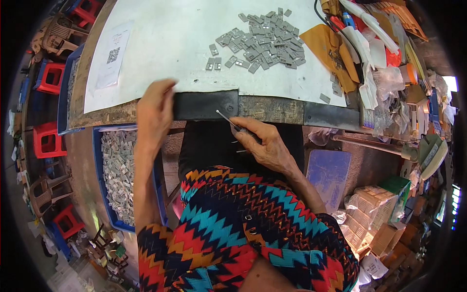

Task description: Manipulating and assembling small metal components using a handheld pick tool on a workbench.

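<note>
My left hand (154, 113) rests with closed fingers on the near edge of the white sheet (185, 44) that covers the workbench; whether it holds anything small I cannot tell. My right hand (260, 141) is below the bench edge, over my lap, gripping a thin metal tool (224, 118) with a dark handle, its tip pointing up-left at the black strip (206, 104) along the bench front. A heap of several small grey rectangular parts (265, 41) lies on the sheet beyond both hands.
A blue crate (99, 160) full of the same grey parts stands at my left knee. A printed paper (113, 53) lies on the sheet's left. Cluttered bags, cables and tools (374, 53) fill the bench's right end. Red stools (47, 141) and boxes (374, 209) surround me.
</note>
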A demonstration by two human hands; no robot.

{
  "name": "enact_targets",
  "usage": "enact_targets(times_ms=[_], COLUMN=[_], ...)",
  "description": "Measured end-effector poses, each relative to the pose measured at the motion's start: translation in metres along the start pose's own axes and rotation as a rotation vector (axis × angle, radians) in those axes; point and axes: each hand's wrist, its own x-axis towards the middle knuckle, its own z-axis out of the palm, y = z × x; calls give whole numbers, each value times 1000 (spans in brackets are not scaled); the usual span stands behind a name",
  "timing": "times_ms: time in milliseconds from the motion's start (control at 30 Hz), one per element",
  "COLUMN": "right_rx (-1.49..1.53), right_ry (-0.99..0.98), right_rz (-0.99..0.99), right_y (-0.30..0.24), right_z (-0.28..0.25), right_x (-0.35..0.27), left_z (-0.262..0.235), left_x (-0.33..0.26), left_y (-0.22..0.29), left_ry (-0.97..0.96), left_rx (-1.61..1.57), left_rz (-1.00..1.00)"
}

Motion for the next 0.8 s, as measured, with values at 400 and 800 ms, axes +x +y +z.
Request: enact_targets(times_ms=[400,800], right_rx=[17,40], right_ry=[44,6], right_rz=[-13,18], right_y=[11,10], right_z=[-1,-4], right_x=[-8,-6], left_z=[51,47], left_x=[61,61], left_y=[-5,-3], left_ry=[-273,-293], left_rx=[27,-150], left_rz=[112,-1])
